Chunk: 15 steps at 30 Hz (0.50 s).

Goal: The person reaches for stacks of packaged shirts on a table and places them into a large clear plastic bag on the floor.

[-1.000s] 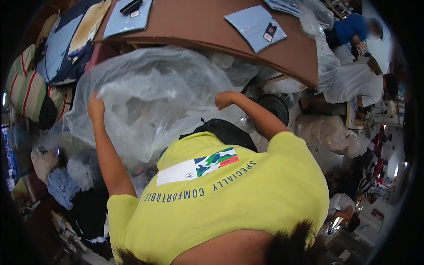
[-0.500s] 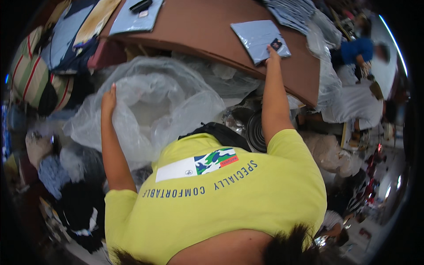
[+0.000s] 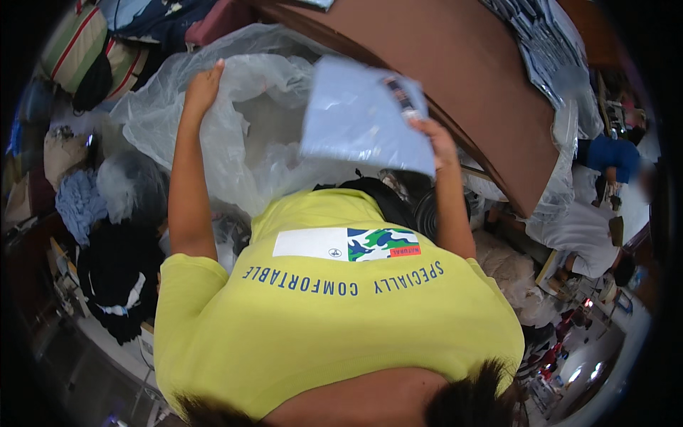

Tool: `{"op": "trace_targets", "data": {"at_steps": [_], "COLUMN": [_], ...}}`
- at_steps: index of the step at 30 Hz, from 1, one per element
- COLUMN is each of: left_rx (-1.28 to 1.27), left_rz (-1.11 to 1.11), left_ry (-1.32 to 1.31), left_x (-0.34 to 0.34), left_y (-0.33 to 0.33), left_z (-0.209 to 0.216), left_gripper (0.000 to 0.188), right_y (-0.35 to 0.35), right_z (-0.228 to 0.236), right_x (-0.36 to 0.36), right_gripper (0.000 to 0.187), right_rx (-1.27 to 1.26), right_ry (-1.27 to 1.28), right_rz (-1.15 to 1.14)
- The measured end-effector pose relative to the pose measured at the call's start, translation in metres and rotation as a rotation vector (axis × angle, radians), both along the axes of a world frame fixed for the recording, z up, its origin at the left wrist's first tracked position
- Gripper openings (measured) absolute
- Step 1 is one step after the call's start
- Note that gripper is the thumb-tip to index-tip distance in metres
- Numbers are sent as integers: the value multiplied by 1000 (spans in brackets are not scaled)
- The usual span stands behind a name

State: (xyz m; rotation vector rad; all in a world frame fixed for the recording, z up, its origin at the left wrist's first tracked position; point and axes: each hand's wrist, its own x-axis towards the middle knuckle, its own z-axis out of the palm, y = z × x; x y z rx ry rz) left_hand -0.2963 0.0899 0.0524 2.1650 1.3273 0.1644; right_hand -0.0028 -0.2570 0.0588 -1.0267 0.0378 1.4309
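My right hand (image 3: 438, 144) pinches the edge of a folded light-blue shirt (image 3: 359, 117) in clear plastic wrapping, with a dark tag near its corner. The packet hangs in the air beside the brown table, over the right part of a large clear plastic bag (image 3: 231, 146), and is slightly blurred. At the left rim of that bag, my left hand (image 3: 204, 91) is closed on the film. The bag's mouth gapes upward between my hands, and the packet hides some of its right side.
The brown table (image 3: 455, 78) runs across the far right, its corner toward me. A stack of wrapped blue shirts (image 3: 537, 53) lies on it. A striped bundle (image 3: 89, 46) is at far left, a black cloth heap (image 3: 117, 281) nearer. Other people (image 3: 580, 231) are at the right.
My right hand has lifted the wrapped shirt off the table and brought it left and nearer, to the bag. My left hand keeps to the bag's rim. The view has shifted.
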Motion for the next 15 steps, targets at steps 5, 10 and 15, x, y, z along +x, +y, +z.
{"op": "trace_targets", "data": {"at_steps": [5, 10, 15], "left_rx": [-57, -167, -326], "left_rz": [-76, -166, -86], "left_ry": [15, -3, -151], "left_x": [9, -5, -26], "left_y": [29, 54, 54], "left_z": [-10, -11, -3], "left_gripper": [69, 67, 62], "right_y": [80, 137, 176], "right_z": [-29, -122, -152], "right_x": [-77, -114, -120], "right_gripper": [30, 29, 42], "right_rx": [-141, -139, -225], "right_ry": [455, 563, 245], "right_rz": [443, 429, 567]}}
